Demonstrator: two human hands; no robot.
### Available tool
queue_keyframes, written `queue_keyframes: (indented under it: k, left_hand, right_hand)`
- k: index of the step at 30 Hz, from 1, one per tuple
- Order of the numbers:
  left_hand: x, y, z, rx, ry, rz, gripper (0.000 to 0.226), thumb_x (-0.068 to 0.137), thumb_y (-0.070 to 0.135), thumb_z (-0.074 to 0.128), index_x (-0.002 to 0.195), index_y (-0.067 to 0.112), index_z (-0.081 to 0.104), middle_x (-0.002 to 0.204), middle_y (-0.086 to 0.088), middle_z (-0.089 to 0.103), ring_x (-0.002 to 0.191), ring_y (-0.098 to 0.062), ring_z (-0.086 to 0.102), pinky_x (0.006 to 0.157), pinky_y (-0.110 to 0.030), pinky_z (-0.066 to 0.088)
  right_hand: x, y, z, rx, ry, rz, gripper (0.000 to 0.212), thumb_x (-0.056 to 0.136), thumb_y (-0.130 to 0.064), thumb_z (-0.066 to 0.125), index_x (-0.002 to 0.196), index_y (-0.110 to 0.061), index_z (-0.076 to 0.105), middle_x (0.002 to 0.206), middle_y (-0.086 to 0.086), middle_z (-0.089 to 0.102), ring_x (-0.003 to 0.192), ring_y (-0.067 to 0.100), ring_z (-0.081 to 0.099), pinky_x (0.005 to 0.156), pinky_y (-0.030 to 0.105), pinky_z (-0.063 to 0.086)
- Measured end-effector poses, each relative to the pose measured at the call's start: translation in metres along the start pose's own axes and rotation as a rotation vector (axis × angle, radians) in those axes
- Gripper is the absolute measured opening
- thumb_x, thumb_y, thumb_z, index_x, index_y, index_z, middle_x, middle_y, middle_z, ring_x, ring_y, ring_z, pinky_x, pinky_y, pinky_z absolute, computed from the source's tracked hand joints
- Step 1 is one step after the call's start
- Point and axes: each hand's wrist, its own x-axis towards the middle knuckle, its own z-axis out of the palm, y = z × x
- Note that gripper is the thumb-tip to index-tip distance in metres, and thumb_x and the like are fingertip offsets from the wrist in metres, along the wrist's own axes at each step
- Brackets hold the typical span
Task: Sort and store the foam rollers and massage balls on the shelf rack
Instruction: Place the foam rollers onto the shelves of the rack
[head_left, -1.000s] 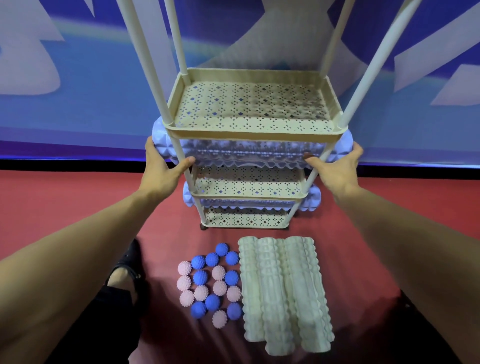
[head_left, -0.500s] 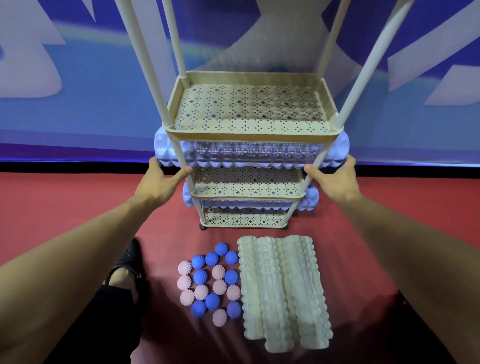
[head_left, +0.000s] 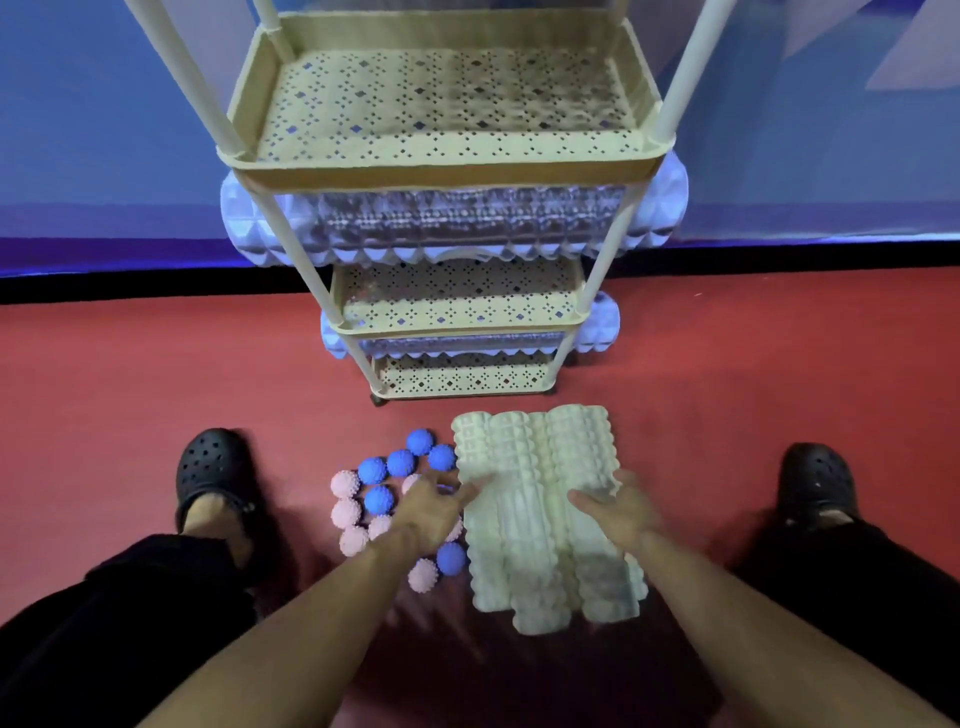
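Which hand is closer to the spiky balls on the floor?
The left. The left hand hovers right over the spiky balls, covering some of them. The right hand is off to their right, above the pale foam rollers, not yet gripping.

Red floor (head_left: 130, 364) (blue wall (head_left: 104, 130))

Dim, bluish indoor light. Both hands, left hand (head_left: 431, 506) and right hand (head_left: 618, 512), smear with motion blur. Rack posts (head_left: 176, 67) splay outward from wide-angle distortion; dark shadow pools on the floor (head_left: 130, 374) near the bottom edge.
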Motion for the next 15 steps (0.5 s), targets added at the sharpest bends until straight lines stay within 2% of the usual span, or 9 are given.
queue_keyframes:
  k: [2, 3, 5, 7, 8, 9, 11, 12, 15]
  left_hand:
    - [0.002, -0.003, 0.037, -0.070, -0.068, -0.054, 0.038, 0.091, 0.034, 0.073, 0.106, 0.006, 0.052, 0.079, 0.003, 0.060, 0.066, -0.007, 0.056, 0.057, -0.009, 0.043]
    - [0.002, -0.001, 0.052, -0.094, -0.102, -0.062, 0.045, 0.088, 0.037, 0.076, 0.109, 0.007, 0.050, 0.085, 0.004, 0.062, 0.072, -0.007, 0.060, 0.058, -0.008, 0.046]
    - [0.010, -0.007, 0.083, -0.124, -0.114, -0.072, 0.064, 0.074, 0.047, 0.086, 0.109, 0.004, 0.054, 0.091, 0.002, 0.067, 0.074, -0.005, 0.068, 0.057, -0.017, 0.055]
    - [0.012, -0.009, 0.100, -0.067, 0.008, -0.114, 0.047, 0.075, 0.039, 0.086, 0.095, 0.011, 0.053, 0.091, -0.001, 0.065, 0.061, 0.004, 0.065, 0.048, -0.017, 0.051]
    - [0.013, -0.010, 0.107, 0.000, 0.076, -0.143, 0.048, 0.074, 0.043, 0.084, 0.093, 0.013, 0.052, 0.096, -0.003, 0.064, 0.064, 0.002, 0.065, 0.051, -0.020, 0.052]
    - [0.013, -0.011, 0.113, 0.097, 0.106, -0.154, 0.057, 0.069, 0.054, 0.081, 0.096, 0.011, 0.054, 0.102, -0.005, 0.063, 0.079, -0.006, 0.067, 0.061, -0.023, 0.054]
    - [0.017, -0.014, 0.126, 0.264, 0.136, -0.154, 0.083, 0.061, 0.069, 0.074, 0.112, 0.005, 0.058, 0.113, -0.009, 0.061, 0.106, -0.024, 0.063, 0.086, -0.035, 0.054]
    - [0.018, -0.012, 0.129, 0.279, 0.149, -0.177, 0.087, 0.063, 0.069, 0.074, 0.119, 0.004, 0.056, 0.119, -0.010, 0.058, 0.114, -0.029, 0.060, 0.093, -0.038, 0.051]
    - [0.024, -0.010, 0.131, 0.237, 0.141, -0.280, 0.083, 0.066, 0.060, 0.078, 0.122, 0.004, 0.054, 0.124, -0.009, 0.058, 0.118, -0.028, 0.060, 0.094, -0.036, 0.049]
  right_hand:
    - [0.006, 0.019, 0.016, -0.022, -0.005, 0.071, 0.097, 0.075, -0.059, 0.076, 0.148, -0.012, 0.035, 0.143, 0.011, 0.051, 0.123, 0.030, 0.057, 0.098, 0.035, 0.049]
    - [0.011, 0.028, 0.023, -0.026, 0.013, 0.093, 0.100, 0.067, -0.062, 0.076, 0.146, -0.016, 0.037, 0.139, 0.011, 0.054, 0.118, 0.030, 0.060, 0.094, 0.038, 0.053]
    - [0.016, 0.037, 0.033, -0.007, 0.051, 0.131, 0.104, 0.060, -0.060, 0.078, 0.146, -0.019, 0.036, 0.139, 0.012, 0.050, 0.117, 0.033, 0.059, 0.092, 0.041, 0.054]
    - [0.017, 0.040, 0.038, -0.024, 0.056, 0.134, 0.106, 0.068, -0.053, 0.082, 0.152, -0.017, 0.028, 0.146, 0.013, 0.040, 0.126, 0.035, 0.051, 0.097, 0.042, 0.048]
    - [0.019, 0.042, 0.039, -0.046, 0.058, 0.132, 0.107, 0.070, -0.054, 0.083, 0.152, -0.015, 0.026, 0.148, 0.013, 0.035, 0.129, 0.036, 0.049, 0.098, 0.043, 0.046]
    - [0.023, 0.045, 0.041, -0.067, 0.062, 0.125, 0.109, 0.070, -0.058, 0.083, 0.153, -0.015, 0.025, 0.148, 0.013, 0.034, 0.129, 0.036, 0.048, 0.099, 0.044, 0.046]
    - [0.027, 0.047, 0.044, -0.069, 0.067, 0.112, 0.114, 0.064, -0.066, 0.082, 0.151, -0.017, 0.029, 0.147, 0.010, 0.037, 0.129, 0.035, 0.049, 0.098, 0.045, 0.046]
    - [0.026, 0.048, 0.044, -0.061, 0.073, 0.101, 0.116, 0.059, -0.070, 0.083, 0.150, -0.018, 0.032, 0.145, 0.008, 0.040, 0.129, 0.033, 0.050, 0.098, 0.046, 0.048]
    - [0.029, 0.054, 0.041, 0.044, 0.056, 0.074, 0.124, 0.045, -0.075, 0.081, 0.147, -0.020, 0.038, 0.141, 0.003, 0.052, 0.126, 0.025, 0.056, 0.100, 0.045, 0.052]
